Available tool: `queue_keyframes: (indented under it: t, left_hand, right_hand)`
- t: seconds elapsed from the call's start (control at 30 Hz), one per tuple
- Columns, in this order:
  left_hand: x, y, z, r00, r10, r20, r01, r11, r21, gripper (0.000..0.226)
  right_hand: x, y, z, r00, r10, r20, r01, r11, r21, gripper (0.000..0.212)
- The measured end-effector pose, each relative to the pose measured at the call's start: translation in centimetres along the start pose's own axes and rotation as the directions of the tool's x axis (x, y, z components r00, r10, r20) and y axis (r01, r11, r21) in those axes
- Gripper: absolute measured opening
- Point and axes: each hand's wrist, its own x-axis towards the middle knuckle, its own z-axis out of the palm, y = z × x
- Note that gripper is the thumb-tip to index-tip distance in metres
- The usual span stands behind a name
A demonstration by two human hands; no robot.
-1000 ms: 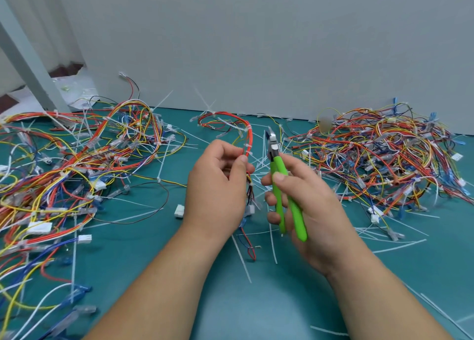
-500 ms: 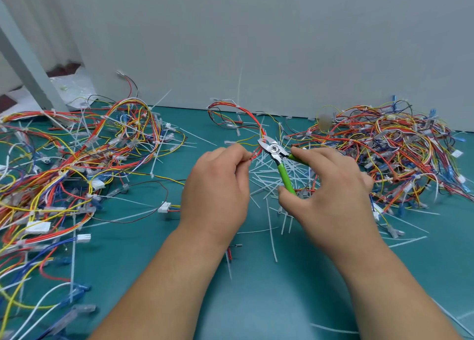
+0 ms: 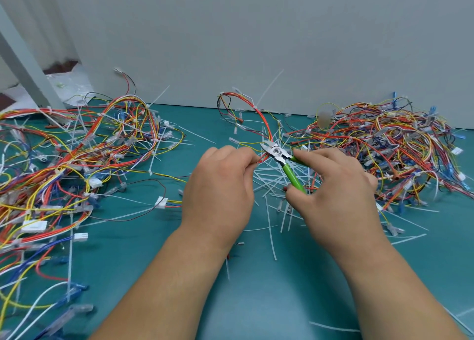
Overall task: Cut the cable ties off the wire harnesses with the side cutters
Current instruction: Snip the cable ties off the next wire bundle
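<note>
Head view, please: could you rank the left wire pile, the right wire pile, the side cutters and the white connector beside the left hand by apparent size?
1. Left wire pile, cut by the frame edge and partly nearer, so its lead is unsure.
2. Right wire pile.
3. Side cutters.
4. White connector.

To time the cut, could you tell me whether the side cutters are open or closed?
Open, it seems: the green handles of the side cutters splay apart in the right hand; the blade tips are too small to judge.
</note>
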Motion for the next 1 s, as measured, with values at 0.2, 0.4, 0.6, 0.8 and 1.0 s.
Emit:
queue_keyframes:
  t: [0.2, 0.4, 0.6, 0.8, 1.0]
  left_hand:
    - [0.0, 0.1, 0.0, 1.0, -0.019, 0.014, 0.019, 1.0, -0.007, 0.009]
    - [0.0, 0.0, 0.0, 0.999, -0.027, 0.021, 0.027, 1.0, -0.014, 0.008]
    - [0.0, -0.2, 0.0, 0.999, -0.044, 0.013, 0.044, 0.998, -0.035, 0.008]
    - [-0.1, 0.1, -0.2, 0.999, -0.044, 0.015, 0.044, 0.998, -0.049, 0.006]
    - [-0.6, 0.6, -0.4, 0.996, 0.02, 0.089, -0.009, 0.992, -0.124, 0.004]
  right_hand:
    - [0.1, 0.1, 0.0, 0.999, 0.02, 0.036, -0.021, 1.0, 0.002, 0.054]
    - [0.3, 0.0, -0.3, 0.995, 0.058, 0.078, -0.065, 0.994, 0.085, 0.05]
    - [0.4, 0.1, -0.2, 0.992, 0.126, 0.019, -0.125, 0.938, 0.323, 0.042]
    - [1.1, -0.2, 0.2, 0.834, 0.396, 0.384, -0.507, 0.276, 0.817, 0.024]
    - [0.8, -0.7, 1.1, 0.775, 0.194, 0.601, -0.616, 0.024, 0.787, 0.041]
